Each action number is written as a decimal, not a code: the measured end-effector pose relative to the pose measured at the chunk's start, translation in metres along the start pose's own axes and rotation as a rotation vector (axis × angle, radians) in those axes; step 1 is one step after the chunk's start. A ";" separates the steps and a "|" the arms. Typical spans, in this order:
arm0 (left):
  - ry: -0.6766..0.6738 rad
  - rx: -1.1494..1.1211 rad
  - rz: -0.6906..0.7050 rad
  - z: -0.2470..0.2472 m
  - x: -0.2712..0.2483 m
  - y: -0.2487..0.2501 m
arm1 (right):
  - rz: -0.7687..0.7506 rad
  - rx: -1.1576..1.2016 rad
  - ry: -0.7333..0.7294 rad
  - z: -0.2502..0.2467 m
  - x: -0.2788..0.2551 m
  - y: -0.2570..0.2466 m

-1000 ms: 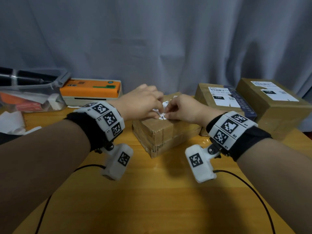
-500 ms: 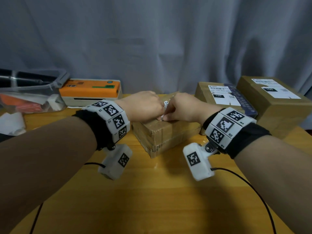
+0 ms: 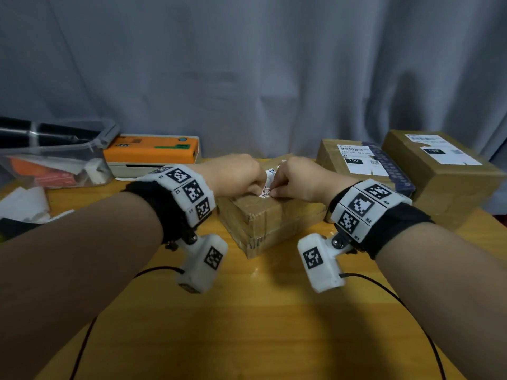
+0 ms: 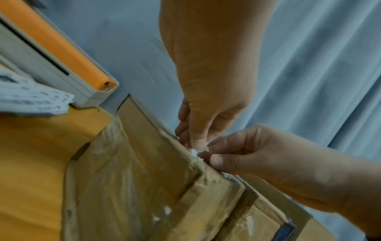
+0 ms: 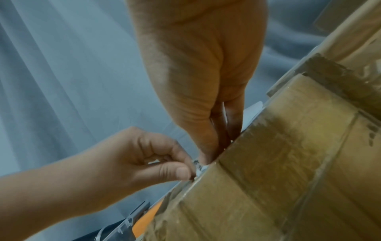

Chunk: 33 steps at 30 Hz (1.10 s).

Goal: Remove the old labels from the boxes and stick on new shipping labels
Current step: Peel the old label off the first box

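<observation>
Both hands pinch the torn label (image 3: pixel 268 185) on the middle box (image 3: pixel 263 223). Left hand (image 3: pixel 233 174) and right hand (image 3: pixel 299 178) nearly touch, fingers curled.

1. A yellow wooden table (image 3: pixel 247 325) carries everything.
2. A taped cardboard box (image 3: pixel 263 229) sits near its middle.
3. Two more labelled boxes, one (image 3: pixel 354 171) beside the other (image 3: pixel 450 182), stand at the right rear.
4. An orange-topped label printer (image 3: pixel 153 154) sits at the left rear.
5. A clear plastic bin (image 3: pixel 55 163) stands left of the printer.
6. White paper scraps (image 3: pixel 24 204) lie at the left edge.
7. Black cables (image 3: pixel 397 300) trail across the front.
</observation>
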<state>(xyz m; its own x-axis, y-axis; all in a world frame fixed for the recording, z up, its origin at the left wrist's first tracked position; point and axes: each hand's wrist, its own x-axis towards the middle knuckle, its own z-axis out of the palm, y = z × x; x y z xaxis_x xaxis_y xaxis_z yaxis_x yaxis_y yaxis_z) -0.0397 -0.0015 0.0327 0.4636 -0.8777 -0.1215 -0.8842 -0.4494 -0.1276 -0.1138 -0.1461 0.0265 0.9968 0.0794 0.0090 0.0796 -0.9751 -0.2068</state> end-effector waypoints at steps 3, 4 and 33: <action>0.001 0.031 0.025 0.002 -0.001 0.001 | 0.009 0.016 -0.006 -0.001 0.000 0.001; 0.002 0.062 0.030 0.003 0.001 0.002 | 0.011 0.027 -0.008 -0.001 -0.001 0.002; 0.109 -0.163 -0.130 -0.004 -0.014 0.008 | 0.048 0.197 0.047 0.005 -0.002 0.006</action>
<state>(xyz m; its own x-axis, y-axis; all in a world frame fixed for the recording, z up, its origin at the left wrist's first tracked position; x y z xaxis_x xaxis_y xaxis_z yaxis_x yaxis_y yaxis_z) -0.0534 0.0070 0.0376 0.5733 -0.8193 -0.0064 -0.8189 -0.5733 0.0264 -0.1158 -0.1507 0.0200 0.9990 0.0191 0.0395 0.0332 -0.9177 -0.3958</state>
